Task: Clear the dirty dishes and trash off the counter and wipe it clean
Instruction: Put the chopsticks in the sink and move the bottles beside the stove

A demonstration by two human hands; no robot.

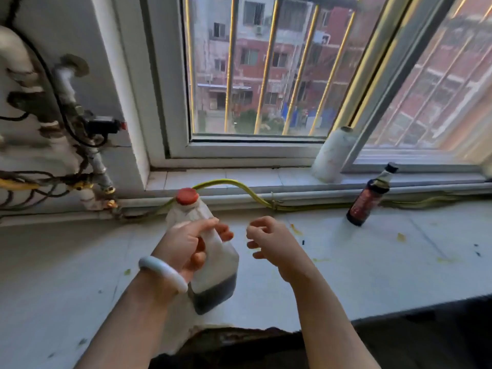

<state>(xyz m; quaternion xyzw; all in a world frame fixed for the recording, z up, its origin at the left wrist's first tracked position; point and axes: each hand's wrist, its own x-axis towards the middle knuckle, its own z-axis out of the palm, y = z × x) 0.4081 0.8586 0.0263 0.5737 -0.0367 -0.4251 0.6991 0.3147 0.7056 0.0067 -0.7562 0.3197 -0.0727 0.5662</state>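
Both forearms bare, reaching forward from bottom of view, converging toward centre. Left hand (pixel 186 246) back-up, wrist cocked, white bangle (pixel 162 272) around wrist; fingers (pixel 225 233) wrapped across one side of jug (pixel 210 251), thumb on near side, grip closed on it. Right hand (pixel 271 241) just beside left, apart from it, holding nothing; fingers loosely curled inward, thumb and forefinger tips near each other, palm turned toward left hand.
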